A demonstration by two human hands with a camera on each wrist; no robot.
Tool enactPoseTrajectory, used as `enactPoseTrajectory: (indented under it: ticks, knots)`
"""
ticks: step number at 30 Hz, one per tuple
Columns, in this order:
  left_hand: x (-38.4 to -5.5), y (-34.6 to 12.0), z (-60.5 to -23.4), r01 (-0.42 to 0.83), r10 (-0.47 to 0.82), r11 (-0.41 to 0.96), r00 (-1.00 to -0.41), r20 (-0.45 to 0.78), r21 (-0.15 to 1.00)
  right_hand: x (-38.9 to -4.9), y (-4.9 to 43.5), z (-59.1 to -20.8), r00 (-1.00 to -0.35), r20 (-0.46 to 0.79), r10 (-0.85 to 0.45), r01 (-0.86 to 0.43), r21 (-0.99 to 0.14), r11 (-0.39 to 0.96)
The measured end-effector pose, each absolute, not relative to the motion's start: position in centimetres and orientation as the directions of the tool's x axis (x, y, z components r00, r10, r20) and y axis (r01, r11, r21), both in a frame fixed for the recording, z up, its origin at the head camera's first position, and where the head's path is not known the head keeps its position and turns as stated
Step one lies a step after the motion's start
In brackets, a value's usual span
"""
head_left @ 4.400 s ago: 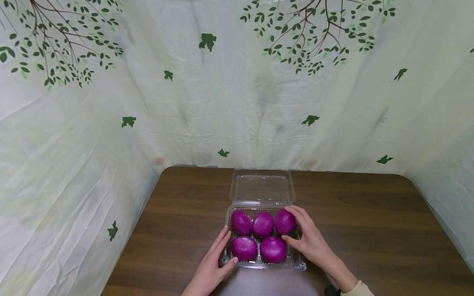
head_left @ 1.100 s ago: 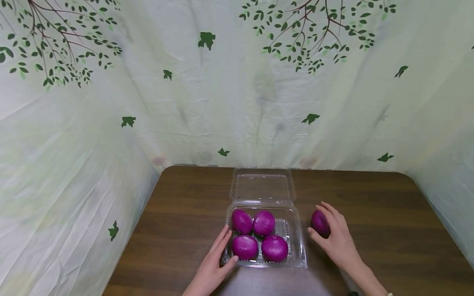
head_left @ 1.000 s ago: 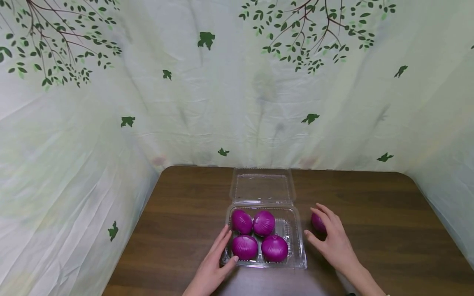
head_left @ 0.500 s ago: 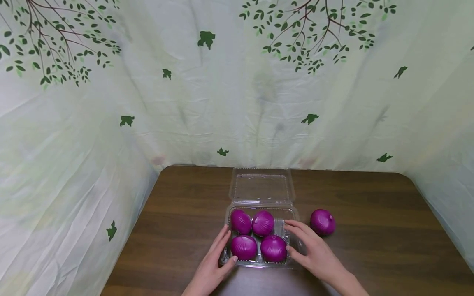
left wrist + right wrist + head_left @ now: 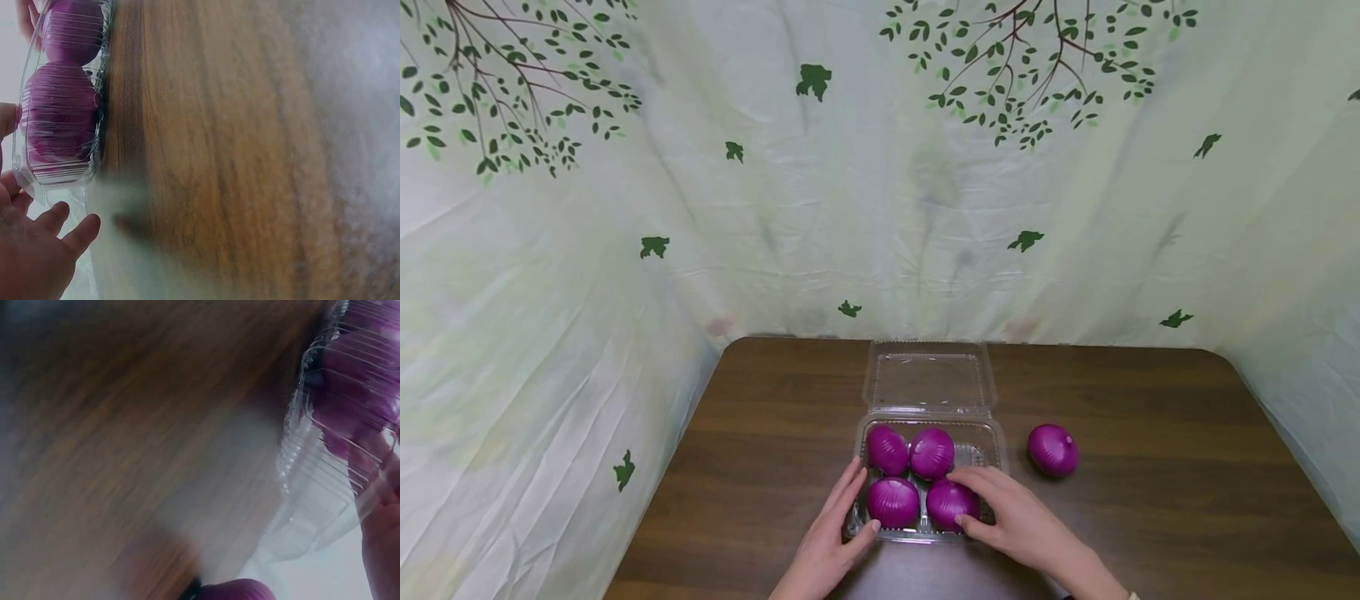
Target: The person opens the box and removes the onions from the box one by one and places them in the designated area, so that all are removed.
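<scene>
A clear plastic clamshell container stands on the table with several purple-skinned red onions inside. Its lid lies folded back toward the wall. My right hand reaches over the container's right side and grips the front-right onion between thumb and fingers. At the left front corner, my left hand rests against the container with fingers extended, its thumb at the front rim beside the front-left onion. Through the clear wall in the right wrist view, the right thumb shows close to an onion.
Another red onion sits on the wooden table to the right of the container. A pale cloth with printed leaves hangs behind the table and along both sides.
The right hand carried the back-right onion out and let it go on the table at the right. It then came back left to the front-right onion. The left hand stayed put.
</scene>
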State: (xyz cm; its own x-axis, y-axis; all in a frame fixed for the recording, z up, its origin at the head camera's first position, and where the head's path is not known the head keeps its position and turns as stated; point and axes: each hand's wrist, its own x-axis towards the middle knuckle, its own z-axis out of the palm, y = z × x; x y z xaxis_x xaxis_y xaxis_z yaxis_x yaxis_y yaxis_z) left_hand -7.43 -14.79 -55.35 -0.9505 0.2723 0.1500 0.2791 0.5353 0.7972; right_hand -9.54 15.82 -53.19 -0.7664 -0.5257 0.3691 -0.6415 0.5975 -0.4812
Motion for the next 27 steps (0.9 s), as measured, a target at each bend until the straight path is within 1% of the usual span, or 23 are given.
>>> enactPoseTrajectory:
  ticks: [7, 13, 19, 27]
  knots:
    - [-7.4, -14.7, -55.4, 0.267, 0.263, 0.524, -0.954, 0.144, 0.809, -10.0, 14.8, -53.1, -0.808, 0.228, -0.544, -0.579, -0.483, 0.657]
    - [-7.4, -14.6, -55.6, 0.291, 0.266, 0.520, -0.949, 0.172, 0.803, -10.2, 14.1, -52.9, -0.801, 0.148, -0.580, -0.568, -0.493, 0.659]
    - [-7.4, -14.6, -55.6, 0.297, 0.270, 0.524, -0.947, 0.176, 0.798, -10.3, 13.9, -53.0, -0.803, 0.120, -0.584, -0.558, -0.497, 0.665]
    - [-7.5, -14.7, -55.6, 0.292, 0.266, 0.525, -0.949, 0.172, 0.800, -10.5, 13.9, -53.2, -0.818, 0.135, -0.559, -0.543, -0.503, 0.672]
